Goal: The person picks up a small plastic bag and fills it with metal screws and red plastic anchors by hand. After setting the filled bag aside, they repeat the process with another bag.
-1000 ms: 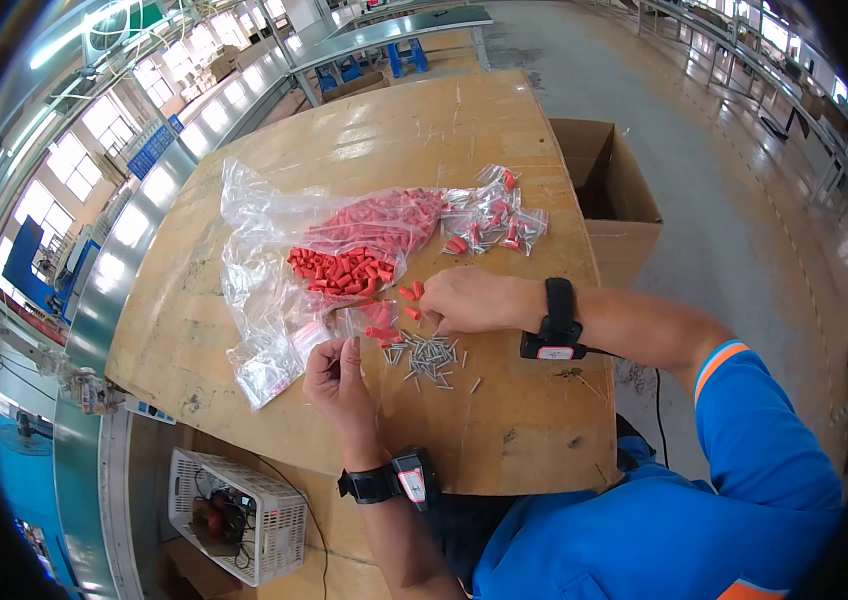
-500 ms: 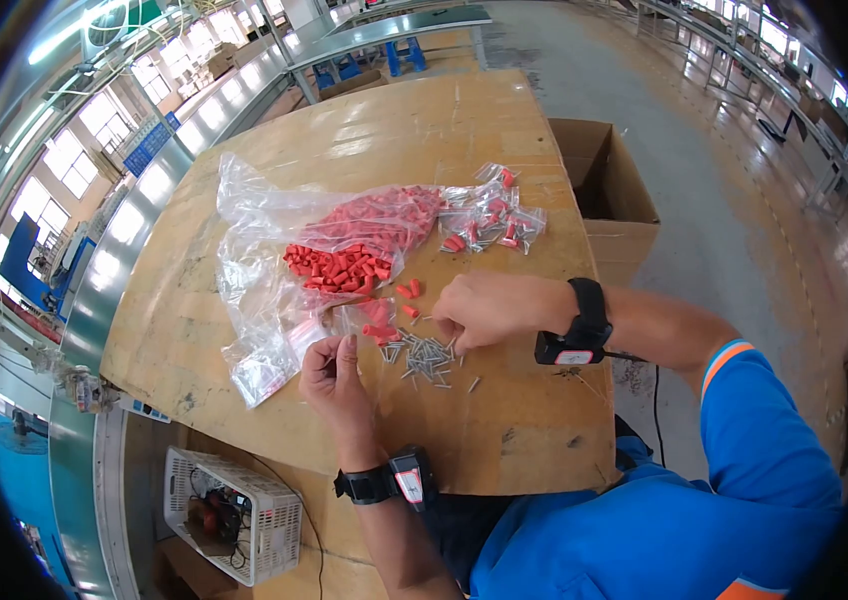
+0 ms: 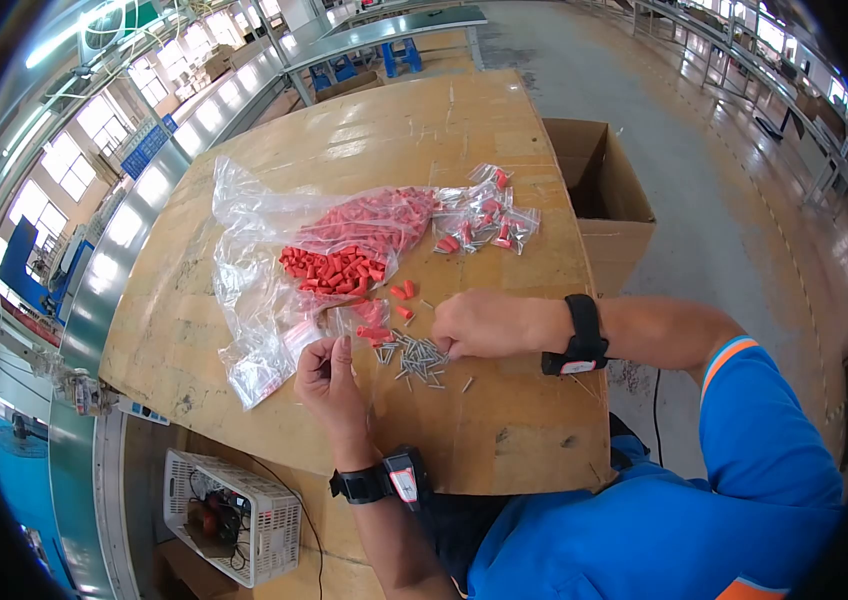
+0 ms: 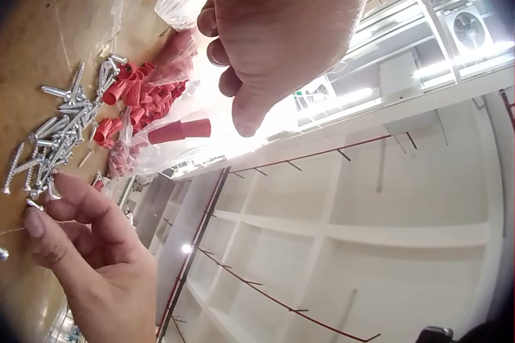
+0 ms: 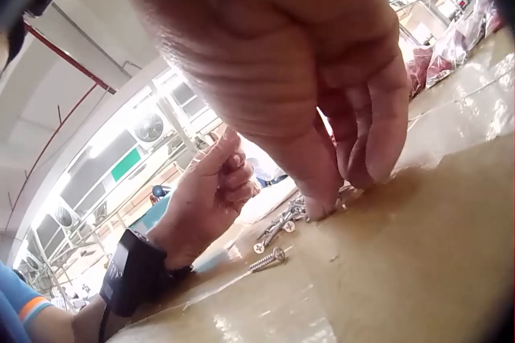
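Note:
My left hand (image 3: 334, 385), thumb against curled fingers, pinches the edge of a small clear plastic bag (image 3: 349, 320). Red wall plugs (image 4: 181, 130) show inside that bag in the left wrist view. At the right edge of a pile of silver screws (image 3: 412, 356), my right hand (image 3: 489, 322) reaches down to the table. Its thumb and forefinger close around a screw (image 4: 53, 192) in the left wrist view. One screw (image 5: 267, 260) lies apart, nearer the body. A few loose red plugs (image 3: 403, 291) lie just beyond the pile.
A large clear bag (image 3: 249, 250) spills many red wall plugs (image 3: 334, 270) on the wooden table (image 3: 484, 440). Filled small bags (image 3: 489, 215) lie at the back right. A cardboard box (image 3: 609, 215) stands beyond the right edge, a white crate (image 3: 279, 530) below at left.
My right hand has moved from beside the loose red plugs toward the body, to the right side of the screw pile. The left hand keeps its hold on the small bag.

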The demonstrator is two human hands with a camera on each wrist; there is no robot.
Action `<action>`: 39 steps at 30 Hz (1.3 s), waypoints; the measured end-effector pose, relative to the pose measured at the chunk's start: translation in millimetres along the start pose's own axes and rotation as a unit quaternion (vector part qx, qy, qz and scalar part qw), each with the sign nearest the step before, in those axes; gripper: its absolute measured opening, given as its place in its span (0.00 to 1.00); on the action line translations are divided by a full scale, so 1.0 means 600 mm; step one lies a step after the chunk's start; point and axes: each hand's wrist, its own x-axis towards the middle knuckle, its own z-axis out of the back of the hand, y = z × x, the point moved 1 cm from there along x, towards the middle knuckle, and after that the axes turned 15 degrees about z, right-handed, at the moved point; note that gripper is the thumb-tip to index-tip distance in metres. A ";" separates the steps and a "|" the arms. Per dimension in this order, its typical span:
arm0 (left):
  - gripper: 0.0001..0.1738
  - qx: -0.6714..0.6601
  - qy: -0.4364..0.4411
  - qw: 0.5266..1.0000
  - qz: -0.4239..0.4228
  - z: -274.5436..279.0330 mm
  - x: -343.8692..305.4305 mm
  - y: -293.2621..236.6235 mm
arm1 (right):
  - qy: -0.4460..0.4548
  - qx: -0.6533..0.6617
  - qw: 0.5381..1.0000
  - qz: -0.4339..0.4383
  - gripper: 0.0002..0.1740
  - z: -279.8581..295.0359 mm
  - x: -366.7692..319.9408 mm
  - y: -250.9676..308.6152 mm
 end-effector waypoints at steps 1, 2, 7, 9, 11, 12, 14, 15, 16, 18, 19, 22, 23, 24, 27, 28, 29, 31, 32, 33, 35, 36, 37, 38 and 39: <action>0.04 0.000 -0.001 1.000 -0.001 0.000 0.000 -0.001 | -0.009 -0.013 1.000 0.016 0.08 -0.003 -0.001 0.000; 0.04 0.000 -0.001 1.000 -0.001 0.000 0.000 -0.001 | 0.007 -0.050 0.998 0.024 0.08 -0.005 -0.001 0.002; 0.04 0.005 -0.004 1.000 -0.009 0.001 0.001 0.003 | 0.048 -0.135 0.989 0.043 0.07 0.004 0.000 0.022; 0.04 0.004 -0.004 1.000 -0.009 0.002 0.001 0.003 | 0.050 -0.122 0.991 0.023 0.07 0.006 0.001 0.022; 0.04 0.002 -0.005 1.000 -0.008 0.002 0.002 0.004 | 0.050 -0.112 0.992 0.019 0.07 0.005 0.004 0.020; 0.04 0.000 -0.003 1.000 -0.004 0.002 0.001 0.003 | 0.049 -0.109 0.993 0.024 0.07 0.003 0.004 0.016; 0.04 -0.004 0.002 1.000 0.003 0.000 -0.001 -0.001 | 0.049 -0.099 0.993 0.038 0.07 -0.001 0.005 0.009; 0.03 0.003 0.010 1.000 0.012 0.000 -0.003 -0.003 | 0.049 -0.092 0.993 0.048 0.07 -0.001 0.007 0.005; 0.03 0.010 0.017 1.000 0.021 0.002 -0.005 -0.006 | 0.049 -0.086 0.993 0.059 0.07 0.002 0.010 0.003; 0.03 0.026 0.032 0.999 0.015 0.001 -0.003 -0.004 | -0.009 0.057 0.998 -0.008 0.07 0.012 0.014 0.000; 0.03 0.036 0.040 0.999 0.002 -0.002 -0.002 0.003 | -0.036 0.129 0.990 -0.042 0.07 0.019 0.018 0.000; 0.03 0.097 0.085 0.991 -0.033 -0.006 0.000 0.011 | -0.126 0.287 0.945 -0.097 0.08 0.063 0.043 0.019; 0.04 0.122 0.104 0.986 -0.044 -0.008 0.000 0.011 | -0.128 0.270 0.950 -0.091 0.08 0.074 0.052 0.022; 0.04 0.134 0.111 0.983 -0.050 -0.012 -0.002 0.009 | -0.130 0.252 0.955 -0.085 0.07 0.083 0.062 0.023; 0.04 0.168 0.130 0.975 -0.071 -0.018 -0.006 -0.004 | -0.138 0.178 0.974 -0.030 0.07 0.080 0.088 0.020; 0.03 0.176 0.136 0.972 -0.080 -0.016 -0.006 -0.006 | -0.135 0.153 0.979 -0.006 0.07 0.076 0.095 0.021; 0.03 0.185 0.142 0.968 -0.088 -0.014 -0.006 -0.008 | -0.132 0.128 0.983 0.019 0.07 0.073 0.100 0.021; 0.04 0.185 0.135 0.969 -0.088 -0.012 -0.007 -0.011 | -0.122 0.105 0.986 0.040 0.07 0.059 0.105 0.018; 0.04 0.186 0.132 0.970 -0.088 -0.012 -0.008 -0.013 | -0.118 0.093 0.987 0.050 0.06 0.055 0.106 0.017; 0.04 0.187 0.127 0.970 -0.093 -0.012 -0.008 -0.016 | -0.115 0.088 0.988 0.050 0.06 0.054 0.107 0.018; 0.05 0.191 0.120 0.968 -0.106 -0.014 -0.010 -0.019 | -0.109 0.076 0.990 0.047 0.06 0.053 0.105 0.017; 0.05 0.189 0.120 0.969 -0.105 -0.013 -0.009 -0.017 | -0.102 0.077 0.991 0.044 0.07 0.055 0.105 0.018; 0.05 0.187 0.121 0.969 -0.104 -0.012 -0.007 -0.013 | -0.095 0.077 0.992 0.041 0.08 0.059 0.105 0.019; 0.05 0.185 0.121 0.970 -0.104 -0.012 -0.006 -0.011 | -0.088 0.077 0.992 0.038 0.09 0.061 0.105 0.019; 0.05 0.190 0.120 0.969 -0.102 -0.012 -0.006 -0.011 | -0.087 0.077 0.992 0.040 0.09 0.062 0.104 0.018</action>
